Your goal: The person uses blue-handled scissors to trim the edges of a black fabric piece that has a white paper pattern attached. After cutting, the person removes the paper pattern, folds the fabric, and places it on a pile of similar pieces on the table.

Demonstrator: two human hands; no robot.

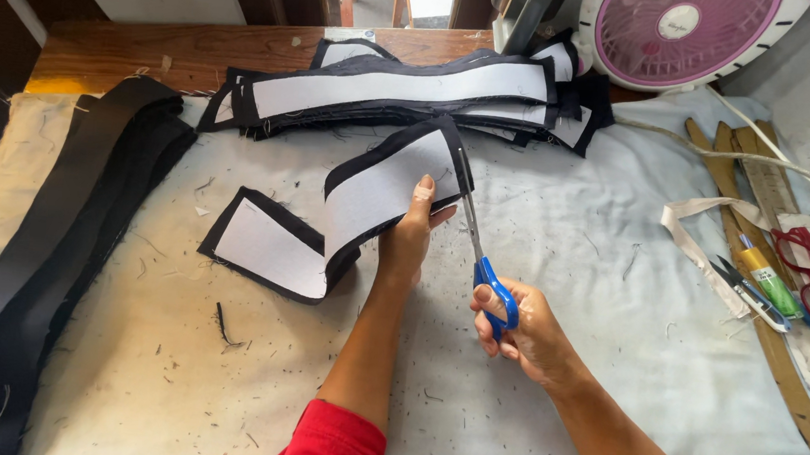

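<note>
The left hand (407, 242) was closed around a long strip of cloth (369, 197), black at the edges with a white stiffening layer across its middle, pinching it near the upper end with the thumb on the white face. The right hand (525, 333) was closed through the blue handles of a pair of scissors (479, 237), whose blades pointed up and away from the person and lay against the strip's right-hand edge.

The strip looked light and limp, though the white backing seemed to give it some body: it curved up off the worktop (562, 265) in a smooth arch rather than collapsing. Its lower end (263, 247) lay flat on the worktop to the left, and the long axis ran from there up and to the right, bending over at the hand. I judged it best held close beside the blades, as the hand held it, since a soft strip would sag away from the cut otherwise.

Behind it lay a heap of similar strips (404, 92), running left to right. Plain black bands (58, 234) were stacked at the left, and a fan (679, 33) stood at the back right.
</note>
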